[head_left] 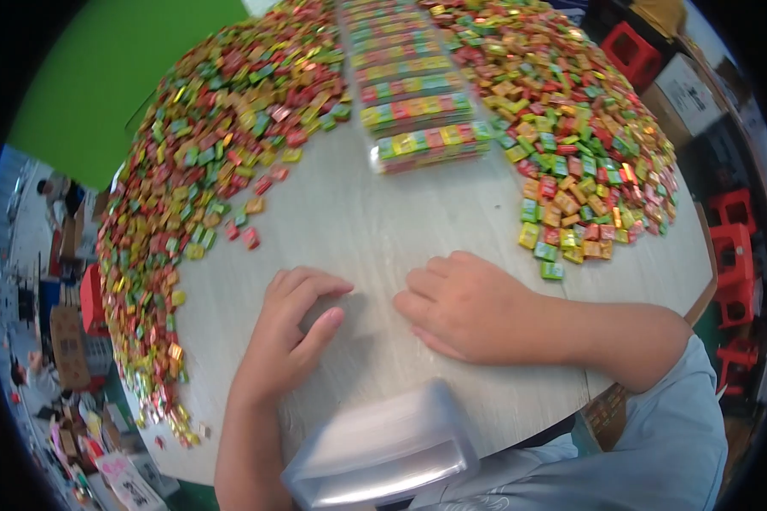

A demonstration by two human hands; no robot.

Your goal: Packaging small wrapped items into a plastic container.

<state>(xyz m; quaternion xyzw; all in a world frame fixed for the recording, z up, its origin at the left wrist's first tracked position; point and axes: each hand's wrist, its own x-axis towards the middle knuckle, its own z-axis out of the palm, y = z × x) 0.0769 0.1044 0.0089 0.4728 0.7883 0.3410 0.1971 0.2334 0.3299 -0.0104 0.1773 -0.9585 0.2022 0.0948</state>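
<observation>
My left hand (296, 328) hovers over or rests on the pale table (375, 221), thumb and fingers apart with nothing between them. To its right, my right hand (464, 307) lies on the tabletop with its fingers curled in; no object shows in it, though its palm is hidden. A clear plastic box (383, 451), blurred and tilted, is at the near table edge between my forearms, touched by neither hand. Beyond my hands, a row of clear packs (426, 145) filled with wrapped candies runs away from me.
Loose wrapped candies heap up in a left pile (204, 162) and a right pile (571, 162). Red stools (731, 255) and a cardboard box (686, 94) stand off to the right. On the far left are other people and more boxes (68, 345).
</observation>
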